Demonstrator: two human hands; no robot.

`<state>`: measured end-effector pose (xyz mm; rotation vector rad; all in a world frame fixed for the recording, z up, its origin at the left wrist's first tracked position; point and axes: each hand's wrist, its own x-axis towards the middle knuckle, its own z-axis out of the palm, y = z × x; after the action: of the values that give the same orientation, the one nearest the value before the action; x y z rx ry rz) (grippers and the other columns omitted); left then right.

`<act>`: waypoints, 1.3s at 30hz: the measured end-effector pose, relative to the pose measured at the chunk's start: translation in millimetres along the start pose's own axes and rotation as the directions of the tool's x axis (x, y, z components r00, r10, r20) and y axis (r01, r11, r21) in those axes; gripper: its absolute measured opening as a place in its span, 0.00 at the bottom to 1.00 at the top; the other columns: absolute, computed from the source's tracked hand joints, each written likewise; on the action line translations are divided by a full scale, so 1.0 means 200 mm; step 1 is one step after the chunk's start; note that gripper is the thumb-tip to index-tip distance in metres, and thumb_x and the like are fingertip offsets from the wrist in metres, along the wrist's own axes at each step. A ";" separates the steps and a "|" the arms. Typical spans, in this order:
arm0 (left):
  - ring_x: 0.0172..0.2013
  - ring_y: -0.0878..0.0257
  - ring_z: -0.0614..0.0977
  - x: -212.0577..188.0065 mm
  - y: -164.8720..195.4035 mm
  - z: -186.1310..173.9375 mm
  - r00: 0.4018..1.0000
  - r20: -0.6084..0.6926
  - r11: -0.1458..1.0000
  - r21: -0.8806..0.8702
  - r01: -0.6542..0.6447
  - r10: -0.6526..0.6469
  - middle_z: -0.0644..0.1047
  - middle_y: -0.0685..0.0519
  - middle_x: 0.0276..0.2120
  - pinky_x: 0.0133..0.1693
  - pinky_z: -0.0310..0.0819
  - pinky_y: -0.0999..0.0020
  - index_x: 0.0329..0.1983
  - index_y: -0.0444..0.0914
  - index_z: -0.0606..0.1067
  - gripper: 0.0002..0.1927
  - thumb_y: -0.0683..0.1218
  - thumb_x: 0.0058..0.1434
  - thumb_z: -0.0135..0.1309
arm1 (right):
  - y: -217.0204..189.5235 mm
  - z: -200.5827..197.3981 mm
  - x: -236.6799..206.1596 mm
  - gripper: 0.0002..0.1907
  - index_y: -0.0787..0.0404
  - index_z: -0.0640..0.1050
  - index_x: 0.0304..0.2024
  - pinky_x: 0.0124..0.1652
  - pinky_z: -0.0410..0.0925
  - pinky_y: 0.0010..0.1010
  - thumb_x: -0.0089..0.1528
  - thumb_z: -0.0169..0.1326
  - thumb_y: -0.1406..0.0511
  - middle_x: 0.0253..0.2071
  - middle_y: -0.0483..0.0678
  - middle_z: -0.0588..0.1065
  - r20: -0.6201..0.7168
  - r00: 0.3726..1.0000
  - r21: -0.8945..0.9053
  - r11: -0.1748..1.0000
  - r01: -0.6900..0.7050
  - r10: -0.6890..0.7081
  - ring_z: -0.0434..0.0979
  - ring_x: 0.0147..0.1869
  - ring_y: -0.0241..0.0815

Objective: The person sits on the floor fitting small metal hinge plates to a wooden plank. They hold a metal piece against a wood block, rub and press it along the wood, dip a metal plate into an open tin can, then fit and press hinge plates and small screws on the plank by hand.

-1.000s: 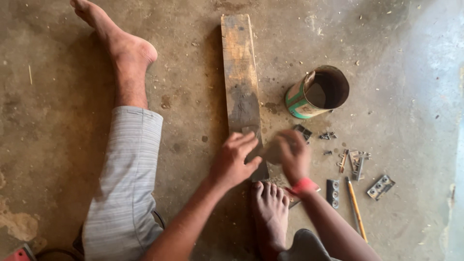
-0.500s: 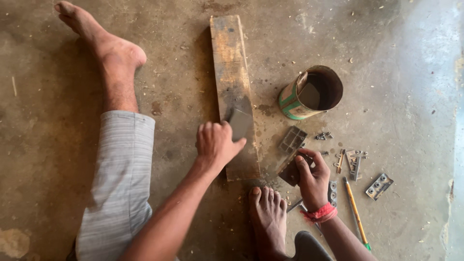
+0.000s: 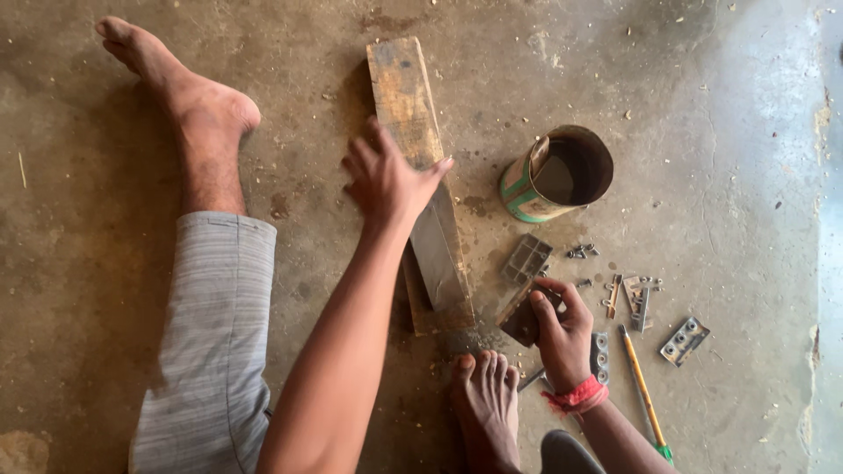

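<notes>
- I see the plank (image 3: 413, 140) lying flat on the concrete floor (image 3: 729, 132), long axis running away from me; I use it as my landmark.
- Left hand (image 3: 386, 180) rests on the plank's left edge, about mid-length. Fingers spread and released, palm down, thumb reaching across the top face. Nothing gripped.
- A grey metal bar (image 3: 439, 254) lies along the plank's near half, just below the left hand. I cannot tell whether the hand touches it.
- Right hand (image 3: 562, 329) is to the right of the plank's near end, low on the floor. Fingers curled and clenched around a dark flat block (image 3: 522, 320), which is tilted with one corner toward the plank.
- Red band (image 3: 575, 397) on the right wrist.
- Can (image 3: 558, 175), green-striped, tipped on its side, right of the plank's middle, well apart from both hands.
- Grey tray piece (image 3: 527, 259) lies between the can and the right hand.
- Hinges (image 3: 685, 341) and screws (image 3: 580, 252) are scattered further right of the plank, past the right hand.
- Yellow pencil (image 3: 641, 386) lies right of the right wrist.
- One bare foot (image 3: 487, 404) sits just beyond the plank's near end; the other leg stretches out left of the plank.
</notes>
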<state>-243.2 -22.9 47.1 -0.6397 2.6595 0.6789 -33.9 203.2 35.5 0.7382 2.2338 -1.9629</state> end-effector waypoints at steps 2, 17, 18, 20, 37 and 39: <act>0.70 0.36 0.55 0.08 0.09 0.05 1.000 0.027 1.000 0.005 0.009 -0.009 0.43 0.35 0.75 0.63 0.53 0.34 0.77 0.45 0.38 0.73 0.74 0.40 0.71 | 0.01 -0.01 -0.01 0.11 0.65 0.76 0.51 0.23 0.62 0.22 0.68 0.53 0.67 0.25 0.42 0.73 -0.006 1.000 0.023 1.000 0.012 -0.012 0.68 0.24 0.27; 0.64 0.40 0.66 -0.24 -0.03 0.29 0.991 0.127 0.995 0.079 -0.053 0.043 0.56 0.34 0.68 0.59 0.66 0.39 0.79 0.43 0.42 0.70 0.67 0.43 0.72 | 0.05 -0.07 -0.07 0.13 0.66 0.76 0.53 0.27 0.67 0.22 0.67 0.54 0.67 0.32 0.43 0.76 -0.027 1.000 -0.029 1.000 0.003 -0.004 0.73 0.29 0.28; 0.64 0.40 0.65 -0.24 -0.04 0.28 0.991 0.127 0.994 0.092 -0.058 0.047 0.55 0.33 0.68 0.59 0.64 0.38 0.78 0.43 0.43 0.71 0.68 0.41 0.73 | 0.06 -0.07 -0.07 0.13 0.66 0.76 0.53 0.27 0.67 0.21 0.67 0.54 0.67 0.32 0.43 0.76 -0.017 1.000 -0.013 1.000 0.006 -0.006 0.73 0.29 0.28; 0.59 0.40 0.68 -0.26 -0.09 0.27 0.993 0.053 0.994 0.019 -0.106 0.105 0.59 0.33 0.64 0.53 0.70 0.42 0.72 0.39 0.54 0.63 0.70 0.42 0.72 | 0.06 -0.08 -0.08 0.13 0.66 0.76 0.53 0.27 0.68 0.21 0.66 0.54 0.68 0.32 0.43 0.76 0.008 1.000 0.024 1.000 0.015 -0.015 0.73 0.30 0.28; 0.47 0.43 0.79 -0.68 -0.54 0.32 0.883 -0.089 0.791 -0.411 -0.454 0.460 0.73 0.41 0.47 0.45 0.74 0.53 0.50 0.34 0.73 0.25 0.41 0.49 0.68 | 0.06 0.07 -0.08 0.12 0.66 0.75 0.54 0.28 0.66 0.23 0.68 0.53 0.68 0.31 0.43 0.74 0.172 0.985 0.081 0.997 0.012 -0.026 0.71 0.30 0.28; 0.48 0.45 0.80 -0.69 -0.58 0.32 0.865 -0.088 0.764 -0.431 -0.480 0.493 0.75 0.42 0.48 0.47 0.75 0.54 0.54 0.34 0.73 0.25 0.38 0.52 0.65 | 0.06 0.13 -0.05 0.13 0.65 0.74 0.54 0.31 0.68 0.23 0.68 0.52 0.68 0.33 0.43 0.75 0.259 0.965 0.081 0.996 0.030 -0.050 0.73 0.34 0.29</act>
<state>-55.8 -33.3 6.5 -0.0052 2.6651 1.4528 -27.6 176.8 23.9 0.4138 2.0452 -2.0380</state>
